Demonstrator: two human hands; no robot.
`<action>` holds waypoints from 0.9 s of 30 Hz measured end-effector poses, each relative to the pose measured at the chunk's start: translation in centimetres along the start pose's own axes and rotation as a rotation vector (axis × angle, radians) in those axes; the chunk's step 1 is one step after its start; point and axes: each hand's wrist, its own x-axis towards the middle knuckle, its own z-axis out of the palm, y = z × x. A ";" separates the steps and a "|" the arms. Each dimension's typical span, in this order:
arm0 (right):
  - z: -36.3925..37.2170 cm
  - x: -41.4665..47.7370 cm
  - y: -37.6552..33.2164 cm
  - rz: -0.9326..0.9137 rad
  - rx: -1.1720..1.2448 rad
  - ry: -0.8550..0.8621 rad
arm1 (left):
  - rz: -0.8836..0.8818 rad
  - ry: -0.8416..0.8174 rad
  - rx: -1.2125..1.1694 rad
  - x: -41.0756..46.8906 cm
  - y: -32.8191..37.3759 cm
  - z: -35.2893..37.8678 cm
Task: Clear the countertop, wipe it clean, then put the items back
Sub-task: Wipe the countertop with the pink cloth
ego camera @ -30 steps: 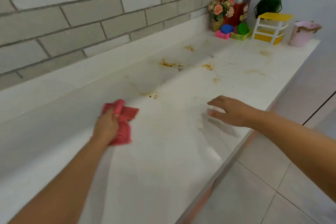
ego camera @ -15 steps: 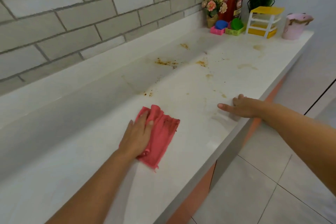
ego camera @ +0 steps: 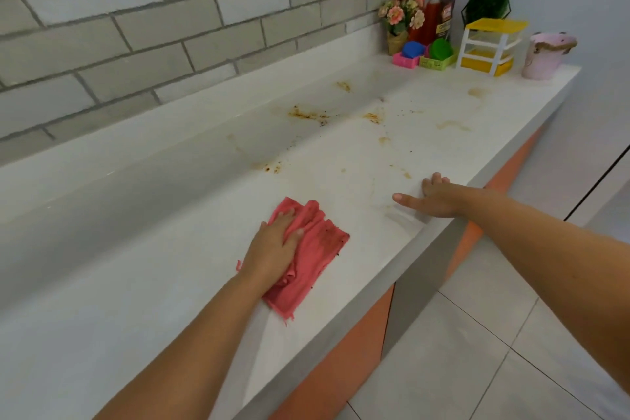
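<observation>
My left hand [ego camera: 274, 244] presses flat on a red cloth [ego camera: 315, 256] spread on the white countertop [ego camera: 170, 283], fingers straight on top of it. My right hand [ego camera: 431, 196] rests open on the counter near its front edge, fingers extended, holding nothing. Brown stains [ego camera: 308, 114] and smaller smears [ego camera: 373, 118] mark the counter beyond both hands. Dark specks show on the cloth's right part.
At the far end stand a flower pot [ego camera: 402, 22], red sauce bottles [ego camera: 430, 15], pink and green small baskets [ego camera: 424, 56], a yellow-white mini drawer unit [ego camera: 489, 46], a pink bucket [ego camera: 545, 56] and a green plant [ego camera: 485, 5]. A brick wall runs behind; tiled floor lies right.
My left hand slid the cloth from near the back of the counter toward the front, spreading it flat. My right hand moved right and settled at the counter's front edge.
</observation>
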 end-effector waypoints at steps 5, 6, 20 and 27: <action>0.1 -0.1 0.2 -0.012 0.027 -0.011 | -0.140 0.391 -0.131 0.4 -1.3 -4.5; 0.1 -0.1 0.2 -0.012 0.030 -0.010 | -0.154 0.426 -0.100 0.7 -1.5 -4.9; 0.7 -0.4 0.7 -0.067 0.071 0.002 | -0.131 -0.027 0.264 -2.1 -0.9 -0.8; 0.7 0.0 0.9 -0.073 0.045 -0.020 | -0.356 0.215 0.259 1.3 -2.1 -1.7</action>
